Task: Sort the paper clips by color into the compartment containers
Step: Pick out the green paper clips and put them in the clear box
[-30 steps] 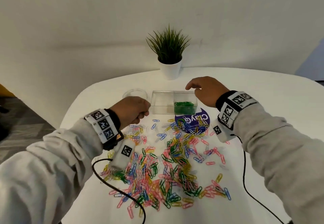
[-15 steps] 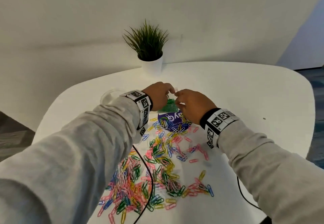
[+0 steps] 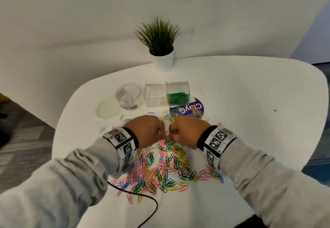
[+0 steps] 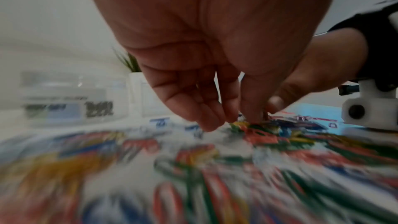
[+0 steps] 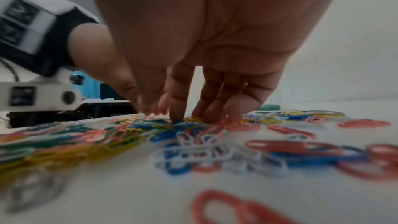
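Fingers (image 5: 178, 105) of the right hand (image 3: 187, 131) point down with tips on the heap of multicoloured plastic-coated paper clips (image 3: 160, 165), and the left hand (image 3: 146, 131), knuckle to knuckle with it, reaches its fingertips (image 4: 215, 118) into the same heap; whether either pinches a clip I cannot tell. Beyond them on the white table (image 3: 250, 103), green clips fill the right compartment of the clear rectangular container (image 3: 155, 94), beside a purple round sticker (image 3: 185, 110) with partly covered, upside-down white lettering. Both wrists wear black-and-white marker bands.
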The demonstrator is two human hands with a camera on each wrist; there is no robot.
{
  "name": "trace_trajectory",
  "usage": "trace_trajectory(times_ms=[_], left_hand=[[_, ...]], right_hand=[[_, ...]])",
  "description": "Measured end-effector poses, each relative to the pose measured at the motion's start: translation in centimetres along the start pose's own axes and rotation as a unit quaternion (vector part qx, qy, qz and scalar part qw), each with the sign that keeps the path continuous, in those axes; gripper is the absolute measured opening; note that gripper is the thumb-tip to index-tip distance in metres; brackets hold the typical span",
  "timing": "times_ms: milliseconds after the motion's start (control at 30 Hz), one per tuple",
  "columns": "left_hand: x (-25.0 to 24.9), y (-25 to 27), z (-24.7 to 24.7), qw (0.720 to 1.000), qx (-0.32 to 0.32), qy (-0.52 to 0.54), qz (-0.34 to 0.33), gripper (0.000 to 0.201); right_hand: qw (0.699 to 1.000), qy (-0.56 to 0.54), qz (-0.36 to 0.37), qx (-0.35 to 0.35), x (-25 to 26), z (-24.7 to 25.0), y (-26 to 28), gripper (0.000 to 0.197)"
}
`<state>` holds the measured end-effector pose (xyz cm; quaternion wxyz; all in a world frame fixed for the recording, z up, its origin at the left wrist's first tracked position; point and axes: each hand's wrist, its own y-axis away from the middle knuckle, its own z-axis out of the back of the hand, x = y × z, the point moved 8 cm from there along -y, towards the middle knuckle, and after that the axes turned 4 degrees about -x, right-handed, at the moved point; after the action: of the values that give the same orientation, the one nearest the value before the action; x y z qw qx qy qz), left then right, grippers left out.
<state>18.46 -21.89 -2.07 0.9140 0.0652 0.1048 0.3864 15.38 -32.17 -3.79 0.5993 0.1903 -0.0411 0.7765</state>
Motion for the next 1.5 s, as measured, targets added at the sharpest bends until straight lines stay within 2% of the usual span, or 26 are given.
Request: trace_trajectory(times_ms=[67,233,300,367,467,533,600,700,800,933,1067,1133,1200,1267,1300,1367,1400,1433,1500], left_hand=[[0.8,0.7,-1.6,0.999,-0.006,0.024,0.025,0.022],[3.1,1.3,-2.3,0.994,-0.048,0.066,0.077,0.005],[3.9,1.4,-2.3,0.992,-0.058,0.064,0.088,0.012],[3.5,1.4,-2.4,0.994,-0.064,0.052,0.072,0.018],[2.3,1.0,-2.3,0.994,-0.082,0.049,0.043,0.016],[1.9,0.7,-2.4,0.994,-0.084,0.052,0.039,0.026],[1.8,0.5,-2.5,0.995,-0.076,0.050,0.041,0.026],[2.2,0.8,-2.4,0.994,-0.079,0.052,0.050,0.015],[2.8,1.3,-2.4,0.993,-0.090,0.050,0.056,0.018],[2.9,1.8,-2.1,0.990,-0.117,0.056,0.061,0.023],[2.9,1.8,-1.9,0.988,-0.128,0.062,0.055,0.017],[3.0,1.7,-2.0,0.988,-0.122,0.077,0.056,0.016],[3.1,1.6,-1.9,0.984,-0.132,0.103,0.062,0.019],[3.2,1.7,-1.4,0.975,-0.155,0.143,0.066,0.022],[3.3,1.8,-1.2,0.971,-0.164,0.158,0.068,0.024],[3.7,1.9,-1.2,0.970,-0.167,0.158,0.079,0.027],[4.0,2.0,-1.2,0.972,-0.165,0.141,0.088,0.027],[4.3,2.0,-1.2,0.974,-0.166,0.121,0.096,0.026],[4.5,2.3,-1.1,0.974,-0.178,0.097,0.102,0.020]], right_hand=[[1.000,0.013,-0.004,-0.004,0.0,-0.4,-0.2,0.024],[1.000,-0.007,-0.022,-0.013,-0.7,-0.3,-0.2,0.010],[1.000,-0.014,-0.015,-0.015,-0.6,-0.2,-0.1,0.009],[1.000,-0.011,-0.001,-0.023,-0.3,-0.2,-0.2,0.012],[0.999,0.004,0.026,-0.031,0.8,-0.4,-0.6,0.013],[0.999,0.014,0.040,-0.019,1.4,-0.8,-0.8,0.017],[0.999,0.028,0.044,-0.009,1.4,-1.1,-0.9,0.020],[0.998,0.034,0.049,-0.017,1.1,-1.1,-0.8,0.010],[0.998,0.015,0.057,-0.038,1.0,-1.0,-0.5,0.007],[0.997,-0.025,0.026,-0.067,0.4,0.0,-0.2,0.009],[0.993,-0.044,-0.004,-0.106,0.0,1.5,0.3,0.013],[0.987,-0.092,-0.008,-0.134,-0.1,2.5,0.8,0.011],[0.967,-0.189,-0.022,-0.168,-0.7,3.9,1.2,0.021],[0.922,-0.331,-0.063,-0.189,-1.6,4.9,1.1,0.023],[0.886,-0.421,-0.093,-0.173,-2.1,4.7,0.8,0.024],[0.802,-0.570,-0.147,-0.098,-2.2,3.3,-0.1,0.024],[0.791,-0.586,-0.161,-0.068,-2.2,2.6,-0.7,0.021],[0.814,-0.555,-0.165,-0.048,-2.1,2.1,-1.3,0.017],[0.918,-0.371,-0.136,-0.028,-1.5,1.9,-2.5,0.006]])
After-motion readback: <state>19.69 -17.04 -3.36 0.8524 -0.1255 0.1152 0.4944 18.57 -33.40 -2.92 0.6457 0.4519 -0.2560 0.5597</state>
